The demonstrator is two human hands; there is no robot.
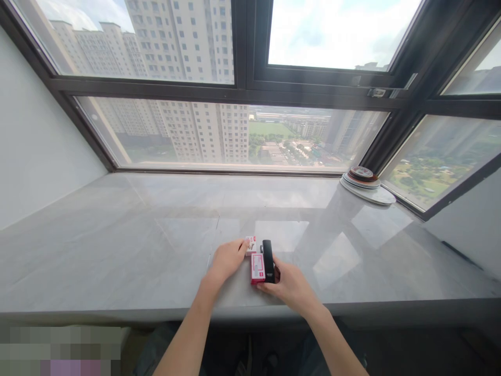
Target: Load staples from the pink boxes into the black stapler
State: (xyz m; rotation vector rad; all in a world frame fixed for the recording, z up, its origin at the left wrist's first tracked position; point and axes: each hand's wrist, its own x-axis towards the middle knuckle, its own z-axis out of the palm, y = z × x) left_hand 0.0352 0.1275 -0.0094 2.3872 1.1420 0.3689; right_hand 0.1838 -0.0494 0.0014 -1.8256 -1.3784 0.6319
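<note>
A black stapler [268, 253] lies on the grey marble sill [117, 245], near its front edge. Beside it on the left sits a pink and white staple box [257, 267], and a second small pink and white box [251, 243] lies just behind. My left hand [227, 259] has its fingers curled on the small rear box. My right hand [287, 282] rests against the near end of the stapler and the front box, fingers curled around them.
A stack of round white plates [368, 189] with a dark disc on top stands at the sill's back right corner. Large windows run along the back and right. A white wall closes the left side.
</note>
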